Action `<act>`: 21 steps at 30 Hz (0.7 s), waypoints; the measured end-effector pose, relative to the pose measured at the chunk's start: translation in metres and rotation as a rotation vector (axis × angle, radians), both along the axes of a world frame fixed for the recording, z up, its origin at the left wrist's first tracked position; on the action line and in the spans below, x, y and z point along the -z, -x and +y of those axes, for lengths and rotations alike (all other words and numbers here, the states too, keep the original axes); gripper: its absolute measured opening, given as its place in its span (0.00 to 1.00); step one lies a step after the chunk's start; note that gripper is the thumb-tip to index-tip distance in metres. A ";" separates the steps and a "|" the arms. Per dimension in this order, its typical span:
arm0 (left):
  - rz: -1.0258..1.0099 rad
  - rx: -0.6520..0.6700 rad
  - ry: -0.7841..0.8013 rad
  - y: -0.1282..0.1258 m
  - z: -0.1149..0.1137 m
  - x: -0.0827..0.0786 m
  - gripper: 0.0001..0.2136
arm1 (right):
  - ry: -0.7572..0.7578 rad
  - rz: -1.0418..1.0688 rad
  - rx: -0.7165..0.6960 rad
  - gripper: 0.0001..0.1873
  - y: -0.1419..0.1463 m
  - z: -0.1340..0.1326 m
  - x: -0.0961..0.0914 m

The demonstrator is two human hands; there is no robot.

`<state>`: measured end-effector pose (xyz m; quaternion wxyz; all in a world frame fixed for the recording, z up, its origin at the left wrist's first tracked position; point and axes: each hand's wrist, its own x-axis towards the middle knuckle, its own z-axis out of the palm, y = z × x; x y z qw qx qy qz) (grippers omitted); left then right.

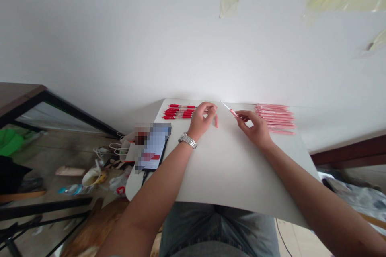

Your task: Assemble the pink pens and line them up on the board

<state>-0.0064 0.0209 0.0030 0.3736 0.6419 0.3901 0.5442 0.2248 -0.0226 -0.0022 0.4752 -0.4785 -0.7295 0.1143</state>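
Note:
My right hand (pixel 253 127) pinches a pink pen barrel (pixel 233 113) by its lower end, and a thin pale refill sticks out of it toward the wall. My left hand (pixel 205 117), with a metal watch on its wrist, has thumb and fingers drawn together; what they hold, if anything, is too small to make out. Just right of those fingertips is a short pink pen piece (pixel 216 121), seemingly on the white table (pixel 223 168). Several red pens (pixel 179 112) lie left of my left hand. Behind my right hand lies a row of several pink pens (pixel 277 116).
A phone (pixel 155 148) with a cable rests on the table's left edge. The wall (pixel 193 40) rises behind the table. To the left stands a black-framed table (pixel 45 92); a cup (pixel 91 177) and a plastic bottle (pixel 71 189) are on the floor.

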 end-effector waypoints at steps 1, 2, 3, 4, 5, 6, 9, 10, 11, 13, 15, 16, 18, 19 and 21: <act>0.066 -0.025 -0.061 0.001 0.000 0.000 0.08 | 0.000 0.001 0.000 0.12 0.000 0.000 0.000; 0.132 -0.050 -0.113 0.002 -0.001 0.000 0.07 | 0.000 0.003 -0.001 0.12 0.000 0.000 0.000; 0.192 -0.074 -0.152 0.003 -0.001 0.000 0.06 | 0.000 0.004 -0.002 0.12 0.000 0.000 0.000; 0.247 -0.096 -0.178 0.004 -0.001 0.000 0.06 | 0.001 0.005 -0.002 0.12 0.000 0.000 0.000; 0.298 -0.115 -0.195 0.005 -0.001 0.000 0.05 | 0.002 0.004 -0.002 0.12 0.000 0.000 0.000; 0.346 -0.135 -0.206 0.006 -0.001 0.001 0.05 | 0.003 0.004 -0.001 0.12 0.000 0.000 0.000; 0.486 -0.170 -0.240 0.008 0.001 0.003 0.06 | 0.008 0.004 0.000 0.12 -0.001 0.001 0.001; 0.532 -0.176 -0.253 0.009 0.002 0.005 0.06 | 0.009 0.004 0.000 0.12 -0.001 0.001 0.002; 0.577 -0.180 -0.264 0.010 0.002 0.006 0.07 | 0.009 0.004 0.000 0.12 -0.001 0.001 0.002; 0.650 -0.189 -0.273 0.011 0.004 0.009 0.08 | 0.009 0.001 0.001 0.12 -0.001 0.001 0.002; 0.703 -0.184 -0.278 0.012 0.004 0.011 0.08 | 0.006 0.000 0.002 0.12 -0.001 0.001 0.003; 0.723 -0.181 -0.279 0.012 0.004 0.011 0.07 | 0.005 -0.001 0.004 0.12 -0.001 0.001 0.003; 0.758 -0.172 -0.275 0.011 0.004 0.011 0.07 | 0.003 -0.005 0.006 0.12 -0.001 0.001 0.003; 0.775 -0.169 -0.271 0.011 0.003 0.011 0.07 | 0.000 -0.006 0.006 0.13 0.000 0.001 0.003; 0.809 -0.166 -0.260 0.010 0.002 0.011 0.07 | -0.005 -0.007 0.008 0.13 0.000 0.002 0.003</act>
